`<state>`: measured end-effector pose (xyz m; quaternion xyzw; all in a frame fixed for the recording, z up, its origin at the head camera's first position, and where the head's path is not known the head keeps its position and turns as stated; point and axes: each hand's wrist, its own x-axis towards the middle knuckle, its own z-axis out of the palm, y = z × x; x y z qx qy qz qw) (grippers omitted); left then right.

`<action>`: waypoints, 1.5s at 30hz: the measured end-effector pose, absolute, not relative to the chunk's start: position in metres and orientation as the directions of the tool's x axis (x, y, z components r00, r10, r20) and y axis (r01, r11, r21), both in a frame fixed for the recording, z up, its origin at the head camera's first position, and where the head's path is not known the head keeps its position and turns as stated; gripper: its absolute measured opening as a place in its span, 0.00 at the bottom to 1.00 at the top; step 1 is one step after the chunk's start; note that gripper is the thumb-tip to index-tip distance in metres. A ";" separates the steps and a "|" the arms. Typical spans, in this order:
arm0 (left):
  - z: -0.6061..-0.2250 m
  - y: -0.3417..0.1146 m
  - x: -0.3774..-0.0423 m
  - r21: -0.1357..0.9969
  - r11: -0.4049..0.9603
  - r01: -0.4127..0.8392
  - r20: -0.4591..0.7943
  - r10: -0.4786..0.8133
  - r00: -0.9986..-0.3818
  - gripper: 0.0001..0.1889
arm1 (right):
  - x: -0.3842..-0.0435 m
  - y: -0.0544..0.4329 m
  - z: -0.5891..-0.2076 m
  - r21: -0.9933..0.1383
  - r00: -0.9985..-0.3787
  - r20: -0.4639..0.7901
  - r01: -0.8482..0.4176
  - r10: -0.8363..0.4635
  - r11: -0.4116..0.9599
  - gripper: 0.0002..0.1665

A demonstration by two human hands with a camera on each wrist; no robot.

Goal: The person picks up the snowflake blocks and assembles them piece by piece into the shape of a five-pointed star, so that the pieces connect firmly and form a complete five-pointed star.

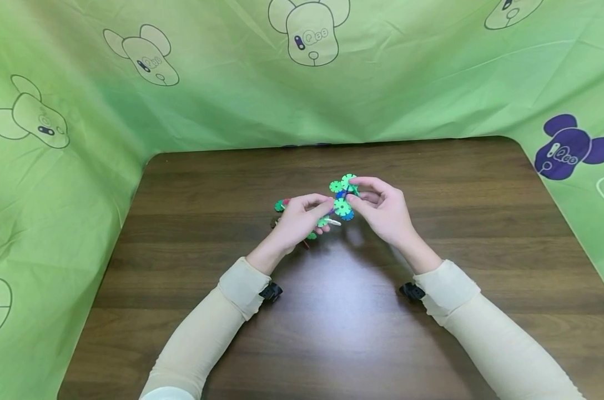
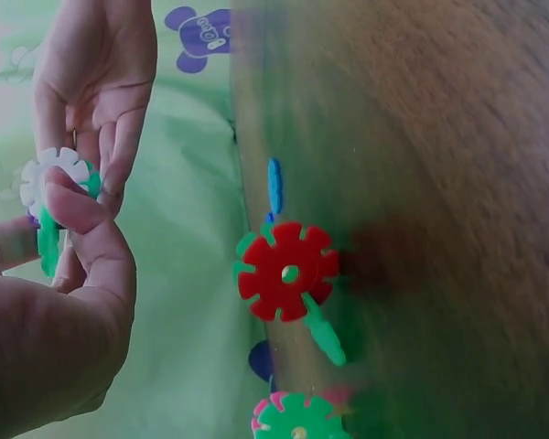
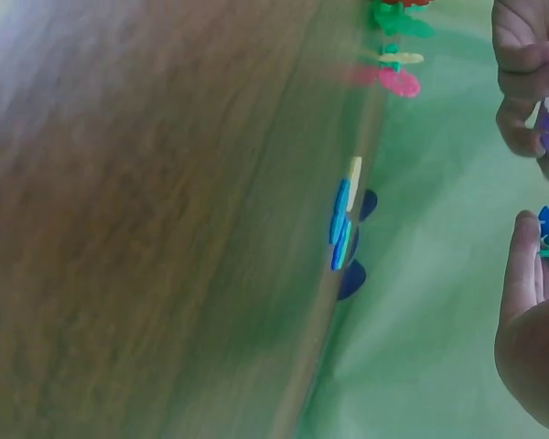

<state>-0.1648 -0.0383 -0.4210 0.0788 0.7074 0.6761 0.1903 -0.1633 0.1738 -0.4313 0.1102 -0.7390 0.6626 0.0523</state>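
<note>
Cloth [image 1: 82,183], all green, hangs on the left of our brown table [image 1: 182,278]. Green bits [image 1: 280,205] poke out around our left hand [image 1: 298,219], whose thumb and fingers pinch little toy discs [image 1: 323,221]. Next, up over the table, we see green and blue discs [image 1: 342,208], our right hand [image 1: 386,210] clamped on them. A purple bear [image 1: 564,165] is printed on the cloth, far right.

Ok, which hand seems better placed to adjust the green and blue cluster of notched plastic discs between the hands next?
Probably the right hand: that cluster is within its grip, while the left hand pinches a round white notched plastic disc.
</note>
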 end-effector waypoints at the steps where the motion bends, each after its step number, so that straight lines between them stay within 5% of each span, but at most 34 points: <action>1: -0.421 -0.037 -0.165 0.985 0.079 -0.155 -0.173 0.368 -0.914 0.16 | -0.163 0.173 -0.431 -0.967 -0.970 0.226 -0.235 -0.091 0.097 0.20; 11: -0.423 -0.032 -0.169 0.979 0.115 -0.167 -0.198 0.348 -0.916 0.11 | -0.159 0.171 -0.429 -0.963 -0.965 0.250 -0.256 -0.075 0.080 0.17; 21: -0.422 -0.028 -0.168 0.988 0.087 -0.129 -0.152 0.348 -0.925 0.09 | -0.157 0.172 -0.423 -0.965 -0.972 0.229 -0.234 -0.052 0.121 0.25; 45: -0.424 -0.019 -0.162 0.998 -0.027 -0.064 -0.053 0.294 -0.954 0.08 | -0.149 0.159 -0.426 -0.974 -0.976 0.218 -0.219 0.021 -0.056 0.25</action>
